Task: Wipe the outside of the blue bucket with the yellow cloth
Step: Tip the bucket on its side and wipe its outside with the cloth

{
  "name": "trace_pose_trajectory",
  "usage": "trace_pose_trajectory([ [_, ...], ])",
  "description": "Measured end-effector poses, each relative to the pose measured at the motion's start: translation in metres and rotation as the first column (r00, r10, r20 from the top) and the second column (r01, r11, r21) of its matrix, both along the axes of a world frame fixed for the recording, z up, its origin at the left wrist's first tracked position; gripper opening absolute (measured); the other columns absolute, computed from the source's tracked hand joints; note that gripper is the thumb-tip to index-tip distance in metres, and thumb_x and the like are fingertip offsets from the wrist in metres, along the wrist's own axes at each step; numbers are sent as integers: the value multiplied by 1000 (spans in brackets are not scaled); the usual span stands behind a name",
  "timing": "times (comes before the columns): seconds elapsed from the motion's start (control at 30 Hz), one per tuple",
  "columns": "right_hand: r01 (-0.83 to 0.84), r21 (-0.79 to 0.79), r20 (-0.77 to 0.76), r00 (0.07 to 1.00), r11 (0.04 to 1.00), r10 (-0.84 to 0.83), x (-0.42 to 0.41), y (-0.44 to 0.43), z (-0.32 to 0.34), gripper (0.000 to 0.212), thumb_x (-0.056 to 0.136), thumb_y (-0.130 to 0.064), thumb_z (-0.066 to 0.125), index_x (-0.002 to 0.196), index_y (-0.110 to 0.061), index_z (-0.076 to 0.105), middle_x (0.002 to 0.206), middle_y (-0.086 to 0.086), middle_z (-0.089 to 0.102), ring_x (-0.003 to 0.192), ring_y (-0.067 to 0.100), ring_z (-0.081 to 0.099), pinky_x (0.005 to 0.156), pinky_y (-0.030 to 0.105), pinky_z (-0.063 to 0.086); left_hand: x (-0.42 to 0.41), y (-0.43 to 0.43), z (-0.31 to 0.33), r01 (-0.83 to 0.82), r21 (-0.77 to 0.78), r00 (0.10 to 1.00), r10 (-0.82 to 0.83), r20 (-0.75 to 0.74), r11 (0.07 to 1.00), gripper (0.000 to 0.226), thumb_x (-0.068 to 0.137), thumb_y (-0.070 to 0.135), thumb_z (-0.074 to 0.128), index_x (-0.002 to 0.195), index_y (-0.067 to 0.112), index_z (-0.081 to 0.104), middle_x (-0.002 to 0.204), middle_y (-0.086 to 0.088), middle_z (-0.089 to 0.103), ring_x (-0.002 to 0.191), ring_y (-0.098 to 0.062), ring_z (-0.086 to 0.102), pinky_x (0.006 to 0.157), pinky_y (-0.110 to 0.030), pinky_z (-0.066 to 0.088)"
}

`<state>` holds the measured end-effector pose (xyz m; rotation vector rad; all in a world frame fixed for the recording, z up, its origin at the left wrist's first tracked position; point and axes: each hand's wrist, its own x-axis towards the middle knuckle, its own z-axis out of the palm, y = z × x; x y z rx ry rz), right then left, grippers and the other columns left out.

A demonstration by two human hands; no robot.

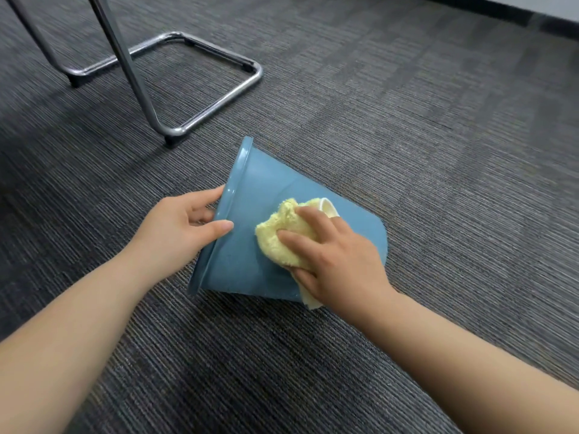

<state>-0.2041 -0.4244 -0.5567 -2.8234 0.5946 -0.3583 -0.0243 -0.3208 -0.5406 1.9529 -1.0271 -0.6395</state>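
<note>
One view only, head camera. The bucket (269,186) lies on its side on the carpet (438,151), mid-frame, mouth to the left and base to the right.

Step in hand, as I judge it: wiping is under way on the upward-facing wall. The left hand (181,233) grips the rim (233,195), with the thumb on the outer wall and the fingers hooked over the lip toward the inside, steadying the bucket. The right hand (338,261) clutches the bunched cloth (279,236) and presses it flat on the wall, roughly midway between rim and base. A tail of cloth sticks out under the palm at the near edge.

Next move probably calls for strokes along the wall. After that the left hand would roll the bucket so the side on the carpet comes up, since that side cannot be reached as it lies.

Pose: both bare forearms come in from the bottom corners and converge on the bucket. The right palm faces down with knuckles up. The left palm faces right, toward the mouth.

A chrome chair frame (200,67) stands beyond the bucket, not touching it.
</note>
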Motion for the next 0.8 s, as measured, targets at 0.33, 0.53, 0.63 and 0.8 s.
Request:
trace_pose_trajectory([
  [0.33, 426, 58, -31, 905, 903, -425, -19, -42, -17, 36, 82, -37, 57, 117, -30, 53, 139, 4, 38, 112, 30, 45, 70, 36, 43, -4, -3, 0, -19, 2, 1000, 19, -19, 1000, 50, 74, 14, 66, 85, 60, 48, 59, 36, 64, 61, 17, 58, 69, -22, 44],
  [0.53, 213, 59, 29, 976, 975, -215, -18, -15, -14, 38, 71, -25, 71, 108, -23, 61, 128, 14, 52, 102, 35, 55, 57, 38, 48, -6, -3, 5, -26, 22, 999, 25, 36, 999, 55, 73, 13, 67, 77, 65, 49, 58, 30, 66, 65, 16, 58, 79, -28, 44],
  [0.63, 209, 72, 7, 978, 975, -210, -22, -20, -16, 38, 75, -31, 67, 112, -27, 58, 132, 9, 49, 106, 32, 53, 61, 38, 47, -6, -1, 5, -40, 51, 999, 39, 21, 998, 52, 73, 14, 68, 81, 62, 51, 59, 25, 68, 80, 0, 59, 95, -42, 43],
  [0.8, 435, 116, -104, 899, 893, -425, -40, -49, -27, 39, 82, -37, 56, 120, -32, 50, 140, 2, 37, 111, 30, 47, 74, 37, 44, -7, 0, 6, -37, 48, 999, 36, 8, 998, 52, 74, 14, 67, 80, 64, 51, 61, 33, 66, 70, 5, 62, 94, -43, 45],
])
